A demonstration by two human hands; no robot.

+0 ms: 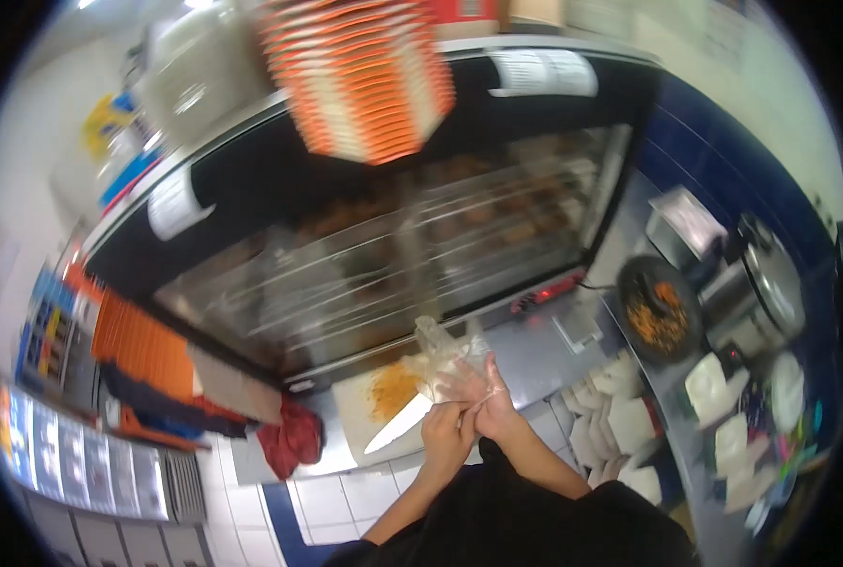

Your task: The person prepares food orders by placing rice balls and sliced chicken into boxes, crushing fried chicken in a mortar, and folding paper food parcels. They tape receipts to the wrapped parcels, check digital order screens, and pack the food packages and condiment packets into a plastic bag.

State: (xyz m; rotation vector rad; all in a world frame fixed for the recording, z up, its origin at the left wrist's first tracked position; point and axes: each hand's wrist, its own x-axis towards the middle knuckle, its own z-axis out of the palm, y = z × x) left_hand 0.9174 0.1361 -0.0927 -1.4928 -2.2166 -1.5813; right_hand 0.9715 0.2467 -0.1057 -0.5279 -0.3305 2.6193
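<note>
My right hand [492, 404] has its fingers spread inside a clear plastic glove [455, 364], which bunches loosely beyond the fingertips. My left hand [448, 430] is closed beside the right wrist, its fingers pinching the glove's edge. A knife [400, 423] with a broad pale blade points down and left over the front of a white cutting board [353, 404]. Its handle is hidden near my left hand, so I cannot tell whether that hand touches it. Orange-yellow chopped or shredded food [393, 389] lies on the board behind the blade.
A glass-fronted display cabinet [535, 203] stands behind the counter, with stacked orange-and-white boxes [365, 80] on top. At right are a dark pan [660, 310] with orange food, a metal cooker [760, 293] and white containers [620, 420]. A red cloth [291, 437] lies at left.
</note>
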